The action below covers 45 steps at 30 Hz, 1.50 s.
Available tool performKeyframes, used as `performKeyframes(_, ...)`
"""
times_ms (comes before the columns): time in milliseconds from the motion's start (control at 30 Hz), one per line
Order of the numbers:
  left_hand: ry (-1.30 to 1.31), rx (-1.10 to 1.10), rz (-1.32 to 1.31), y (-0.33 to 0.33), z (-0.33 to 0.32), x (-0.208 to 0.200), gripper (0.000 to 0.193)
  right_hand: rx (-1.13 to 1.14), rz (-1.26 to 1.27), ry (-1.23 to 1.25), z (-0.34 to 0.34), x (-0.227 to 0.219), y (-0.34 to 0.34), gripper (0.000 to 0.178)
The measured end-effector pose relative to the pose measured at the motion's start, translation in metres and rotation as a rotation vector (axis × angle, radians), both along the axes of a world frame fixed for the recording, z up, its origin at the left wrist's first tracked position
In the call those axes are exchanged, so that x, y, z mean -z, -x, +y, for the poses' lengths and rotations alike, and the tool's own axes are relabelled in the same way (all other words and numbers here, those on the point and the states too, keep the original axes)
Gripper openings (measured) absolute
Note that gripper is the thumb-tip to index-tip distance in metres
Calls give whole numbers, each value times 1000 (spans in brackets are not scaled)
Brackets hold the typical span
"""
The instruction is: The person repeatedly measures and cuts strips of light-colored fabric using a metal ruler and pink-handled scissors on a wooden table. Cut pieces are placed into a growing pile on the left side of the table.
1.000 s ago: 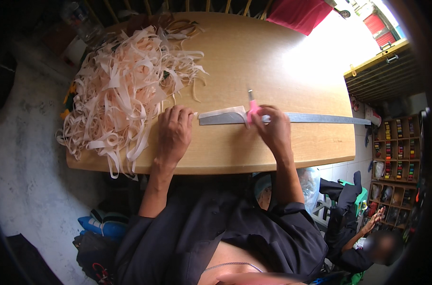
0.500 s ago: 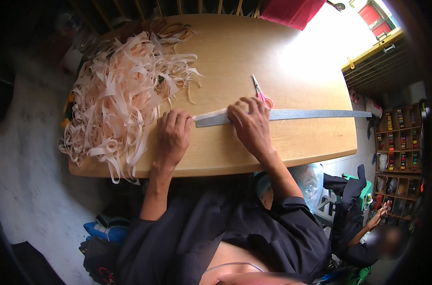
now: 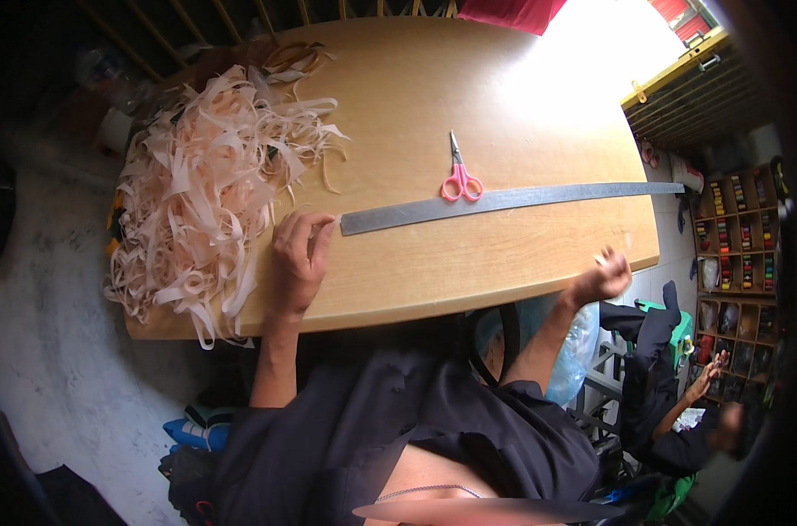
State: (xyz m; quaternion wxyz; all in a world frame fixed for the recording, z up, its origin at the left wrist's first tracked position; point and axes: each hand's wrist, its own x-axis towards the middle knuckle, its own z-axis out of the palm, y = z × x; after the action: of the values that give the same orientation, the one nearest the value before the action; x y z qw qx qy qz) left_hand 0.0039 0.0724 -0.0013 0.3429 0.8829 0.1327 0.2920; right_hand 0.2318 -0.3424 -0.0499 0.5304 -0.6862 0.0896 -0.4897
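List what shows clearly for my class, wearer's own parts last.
wooden table: one, light brown, centre
fabric strips: many, peach, heaped left
steel ruler: one, grey, across table
scissors: one, pink-handled, by ruler
cloth: one, red, far edge
shelving: one stack, brown, right
thread spools: many, multicoloured, in shelving
plastic bag: one, bluish, below table
co-worker: one, dark-clothed, lower right
shirt: one, dark, lower centre
left hand: one, by ruler's left end
right hand: one, blurred, near edge

Wooden rack (image 3: pixel 739 296), compartmented, far right: spools (image 3: pixel 725 235) in several colours, upper cells; bagged goods (image 3: pixel 729 317), lower cells. Co-worker (image 3: pixel 646 408), dark clothing, near the rack. Green stool (image 3: pixel 682 337), partly hidden. Translucent bluish plastic bag (image 3: pixel 576 351), right of centre. Red cloth (image 3: pixel 517 12), top edge. Yellow-framed metal gate (image 3: pixel 675 70), upper right. Blue bundle (image 3: pixel 197 434), lower left.
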Motion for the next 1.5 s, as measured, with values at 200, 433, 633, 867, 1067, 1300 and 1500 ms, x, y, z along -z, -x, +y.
performKeyframes(200,132,-4,-16,1,3,0,15,960,734,-325,-218,205,45,35)
performKeyframes(433,332,-27,24,2,-5,1,16,1150,1408,-712,-269,359,187,31)
performKeyframes(633,504,-20,87,-4,-23,-5,13,1334,1280,-710,-254,317,169,20)
performKeyframes(867,215,56,5,-2,-35,-3,10,1551,850,-345,-244,241,93,14)
performKeyframes(1067,202,84,49,-1,-31,1,8,560,-204,133,-120,64,-3,25)
performKeyframes(1300,277,159,29,0,-28,4,9,-800,-50,403,150,-62,72,22)
performKeyframes(1500,685,201,-69,10,-35,1,29,-1286,81,565,243,-51,141,22)
